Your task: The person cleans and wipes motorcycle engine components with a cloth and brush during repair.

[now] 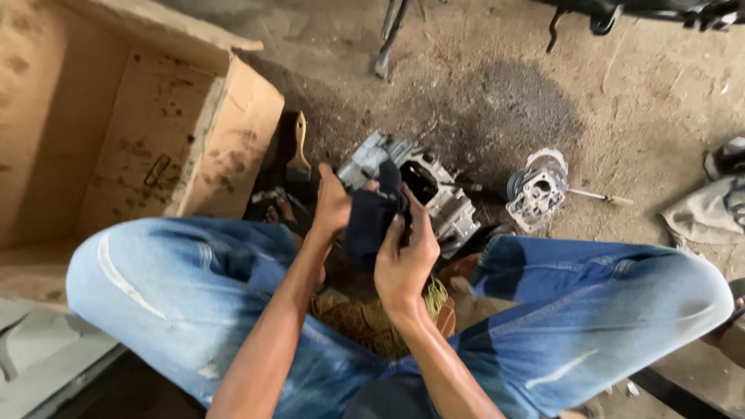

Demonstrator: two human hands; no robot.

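A dusty concrete floor point(636, 116), gritty and stained with a dark oily patch, fills the view from above. The person squats over it in faded blue jeans point(194, 287), knees spread to either side. To the left stands a grimy cardboard box point(155, 147), its flaps spotted with grease. Beside the box lies a brush point(299, 143) with a pale wooden handle.

Between the knees sits an engine case point(442, 198) of cast grey metal, angular and ribbed, with a square black opening on its upper side. A dark rag point(372, 217), soft and crumpled, is pressed against the near side of the case. The left hand point(332, 203) grips the rag's left edge, fingers closed around the cloth. The right hand point(405, 260) holds the rag from below and the right, fingers curled into its folds, thumb up near the black opening.

Just to the right of the case rests a smaller round metal cover point(537, 192), pale and pierced with holes, and past it a screwdriver point(601, 198) with a yellowish handle lies on the floor. A crumpled grey cloth point(702, 213) lies at the far right edge.
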